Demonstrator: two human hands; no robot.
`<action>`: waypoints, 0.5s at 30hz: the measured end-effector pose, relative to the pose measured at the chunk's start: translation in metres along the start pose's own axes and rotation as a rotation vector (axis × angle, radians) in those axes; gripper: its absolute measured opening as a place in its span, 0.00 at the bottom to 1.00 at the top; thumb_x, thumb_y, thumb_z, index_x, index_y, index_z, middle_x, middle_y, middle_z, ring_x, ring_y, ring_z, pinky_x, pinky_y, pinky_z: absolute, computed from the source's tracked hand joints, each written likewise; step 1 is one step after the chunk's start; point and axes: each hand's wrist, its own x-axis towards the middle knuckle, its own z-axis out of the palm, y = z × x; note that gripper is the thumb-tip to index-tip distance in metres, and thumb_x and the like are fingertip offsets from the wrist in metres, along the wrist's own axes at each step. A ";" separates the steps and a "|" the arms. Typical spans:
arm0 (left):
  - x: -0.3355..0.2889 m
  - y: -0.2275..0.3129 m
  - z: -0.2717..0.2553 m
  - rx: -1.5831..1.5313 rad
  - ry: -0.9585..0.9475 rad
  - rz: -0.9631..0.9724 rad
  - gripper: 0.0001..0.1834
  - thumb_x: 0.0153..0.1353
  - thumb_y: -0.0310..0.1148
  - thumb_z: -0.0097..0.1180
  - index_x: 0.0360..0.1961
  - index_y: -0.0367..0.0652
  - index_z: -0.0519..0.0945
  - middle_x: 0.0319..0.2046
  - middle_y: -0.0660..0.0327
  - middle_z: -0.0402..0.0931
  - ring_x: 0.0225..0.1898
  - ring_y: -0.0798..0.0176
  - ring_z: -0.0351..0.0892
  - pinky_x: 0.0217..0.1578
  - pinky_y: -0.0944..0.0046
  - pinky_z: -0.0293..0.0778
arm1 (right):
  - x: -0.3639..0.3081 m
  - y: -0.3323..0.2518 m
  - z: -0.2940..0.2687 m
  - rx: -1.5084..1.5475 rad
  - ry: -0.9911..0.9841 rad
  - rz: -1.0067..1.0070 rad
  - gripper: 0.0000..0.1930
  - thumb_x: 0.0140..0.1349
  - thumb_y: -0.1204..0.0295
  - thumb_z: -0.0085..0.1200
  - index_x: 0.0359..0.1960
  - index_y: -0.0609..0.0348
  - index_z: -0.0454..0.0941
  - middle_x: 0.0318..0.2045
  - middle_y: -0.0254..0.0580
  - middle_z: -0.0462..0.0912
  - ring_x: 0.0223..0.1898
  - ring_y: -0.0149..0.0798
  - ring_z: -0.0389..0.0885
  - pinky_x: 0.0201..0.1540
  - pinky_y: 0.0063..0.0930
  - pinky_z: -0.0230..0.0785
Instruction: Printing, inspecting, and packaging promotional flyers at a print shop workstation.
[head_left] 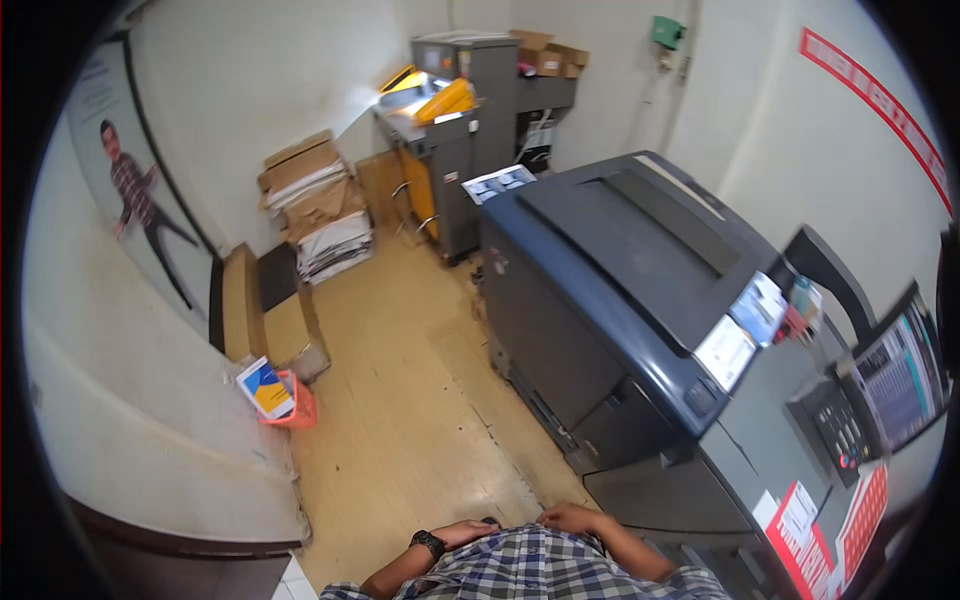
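At the lower edge, my left hand rests against the front of my checked shirt, with a dark watch or bracelet on its wrist. Its fingers look stretched out, and a small dark thing shows just past them, too small to name. Against the shirt's other side, my right hand has its fingers curled in; whatever they hold, if anything, is hidden. The nearest large thing is a big dark blue and grey printer, to the right of my hands and apart from them.
A control panel and a monitor stand at right. Printed sheets lie on the printer. An orange bin stands at left, with stacked paper behind. A grey machine with yellow covers is at the back.
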 end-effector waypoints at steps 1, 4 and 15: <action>-0.011 0.003 -0.005 0.000 0.068 0.003 0.25 0.74 0.48 0.45 0.60 0.39 0.77 0.58 0.62 0.76 0.60 0.67 0.71 0.62 0.70 0.63 | 0.006 -0.030 -0.015 0.071 -0.014 0.007 0.17 0.68 0.63 0.49 0.52 0.57 0.81 0.46 0.48 0.86 0.45 0.47 0.84 0.50 0.39 0.74; -0.017 -0.034 -0.043 -0.209 0.147 0.045 0.28 0.74 0.49 0.45 0.66 0.41 0.71 0.63 0.61 0.71 0.63 0.65 0.68 0.64 0.67 0.60 | 0.062 -0.067 -0.075 -0.336 0.260 -0.255 0.13 0.66 0.68 0.54 0.49 0.56 0.82 0.41 0.50 0.86 0.40 0.42 0.85 0.46 0.33 0.76; -0.007 -0.156 -0.221 0.881 0.636 -0.037 0.25 0.67 0.45 0.52 0.59 0.41 0.76 0.51 0.55 0.81 0.47 0.61 0.81 0.47 0.58 0.75 | 0.161 -0.279 -0.371 -0.480 1.566 -0.487 0.10 0.62 0.75 0.54 0.43 0.59 0.82 0.39 0.46 0.82 0.45 0.48 0.78 0.54 0.41 0.65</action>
